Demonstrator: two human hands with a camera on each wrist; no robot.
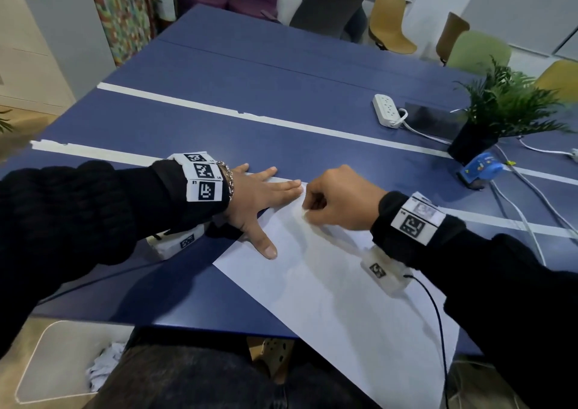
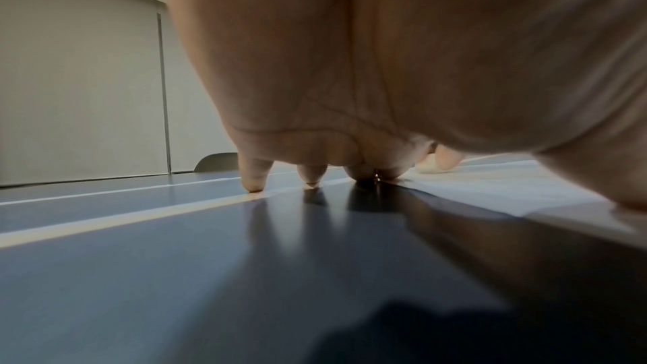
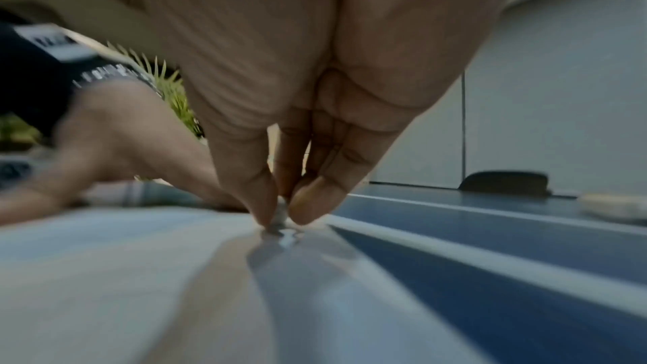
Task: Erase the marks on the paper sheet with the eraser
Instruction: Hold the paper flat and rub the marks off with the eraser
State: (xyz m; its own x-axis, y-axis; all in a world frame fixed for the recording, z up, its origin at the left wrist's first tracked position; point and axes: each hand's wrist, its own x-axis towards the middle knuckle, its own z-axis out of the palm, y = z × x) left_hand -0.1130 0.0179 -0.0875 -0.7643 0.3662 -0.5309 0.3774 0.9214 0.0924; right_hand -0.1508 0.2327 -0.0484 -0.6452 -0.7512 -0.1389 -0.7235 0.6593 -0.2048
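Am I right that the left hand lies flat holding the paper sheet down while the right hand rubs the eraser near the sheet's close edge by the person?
Not quite: the right hand works the eraser at the far corner of the paper sheet, beside the left hand, as the head view shows. The rest holds.

Off-task clutter on your blue table (image 1: 281, 74)

Beyond your right hand you have a white power strip (image 1: 385, 109), a potted plant (image 1: 497, 108) and a blue tape dispenser (image 1: 480, 168) with white cables (image 1: 516, 205); two white tape strips (image 1: 219, 110) cross ahead of your hands, chairs (image 1: 391, 21) beyond.
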